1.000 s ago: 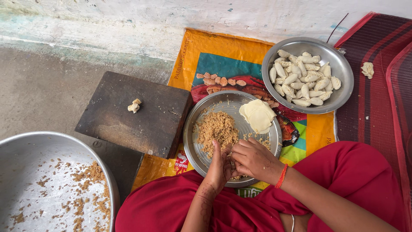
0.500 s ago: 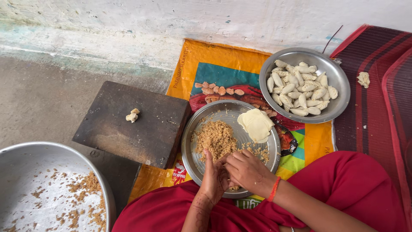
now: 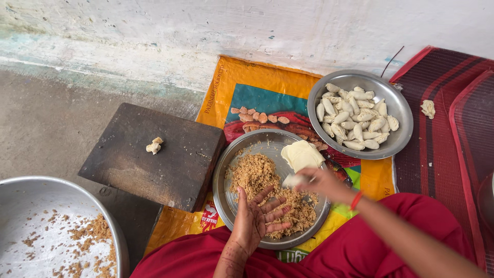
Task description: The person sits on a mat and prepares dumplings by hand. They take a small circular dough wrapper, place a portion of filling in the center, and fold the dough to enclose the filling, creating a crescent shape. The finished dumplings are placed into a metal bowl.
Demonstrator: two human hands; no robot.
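Observation:
A steel plate (image 3: 234, 159) lies in front of me with a heap of brown crumbly filling (image 3: 257, 175) and a lump of pale dough (image 3: 301, 153) on it. My left hand (image 3: 257, 219) hovers over the filling, palm up, fingers spread, holding nothing. My right hand (image 3: 316, 183) reaches to the near edge of the dough lump and pinches a small piece of dough (image 3: 292, 180). A red band sits on that wrist.
A steel bowl (image 3: 399, 110) with several shaped dumplings stands at the back right. A dark wooden board (image 3: 154, 164) with a small dough scrap (image 3: 154, 146) lies left. A large steel basin (image 3: 36, 206) with filling crumbs is near left. A colourful plastic sheet (image 3: 257, 82) and red mat (image 3: 442, 139) cover the floor.
My hands were together over the plate's near edge. They have separated: the right hand moved to the dough lump and took a piece, the left opened palm up.

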